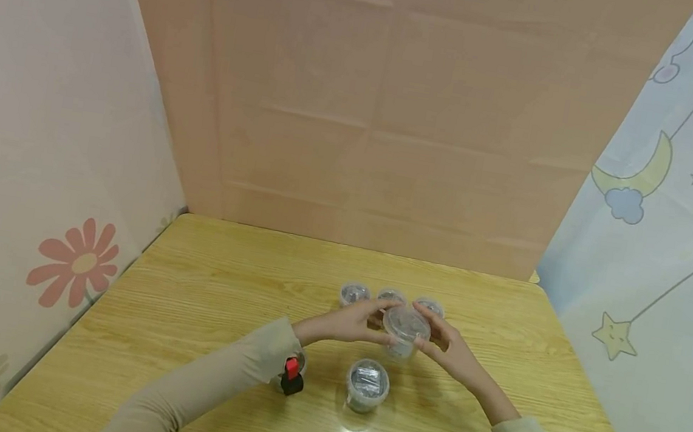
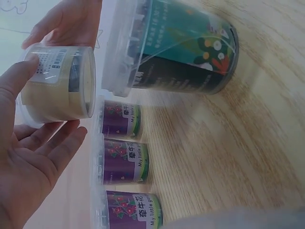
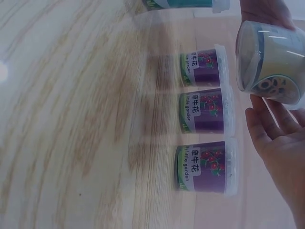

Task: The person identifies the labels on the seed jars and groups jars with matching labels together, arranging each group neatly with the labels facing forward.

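Observation:
Both hands hold a lidded clear plastic cup just above the table, one from each side. It has a cream wrapper and a barcode sticker in the left wrist view. My left hand grips it with thumb and fingers curved around its left side. On the other side, my right hand grips it the same way. Behind the hands stand three purple-labelled cups, the left one, the middle one and the right one. Nearer the front is a teal-and-dark-labelled cup.
Another cup stands mostly hidden behind the left wrist. The wooden table meets a tan back panel, with patterned curtains at the sides. Light glares off the table near the front.

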### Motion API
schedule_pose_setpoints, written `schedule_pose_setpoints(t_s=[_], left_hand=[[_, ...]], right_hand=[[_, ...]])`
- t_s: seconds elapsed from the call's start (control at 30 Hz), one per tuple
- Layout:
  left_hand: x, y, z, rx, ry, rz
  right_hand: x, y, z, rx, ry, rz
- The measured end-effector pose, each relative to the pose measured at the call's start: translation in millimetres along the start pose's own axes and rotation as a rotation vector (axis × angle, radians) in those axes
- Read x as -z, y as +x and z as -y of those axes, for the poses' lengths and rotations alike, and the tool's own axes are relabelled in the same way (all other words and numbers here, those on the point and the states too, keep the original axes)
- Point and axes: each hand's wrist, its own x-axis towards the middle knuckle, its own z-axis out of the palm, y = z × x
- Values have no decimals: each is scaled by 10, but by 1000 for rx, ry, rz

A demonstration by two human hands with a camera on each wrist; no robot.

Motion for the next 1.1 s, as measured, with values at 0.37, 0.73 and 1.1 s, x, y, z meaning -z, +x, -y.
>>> schedule_pose_setpoints(t_s=[0.37,0.73,1.1], left_hand=[[2,9,24,-13,-31,-76],[20,5,29,2,-78,-116],[10,-14,47,45,-122,-133]], right_hand=[[-28,36,19,-12,28,-17],[-81,53,-54,24,68,-44],[-112,37,-30,-12,130,-88]])
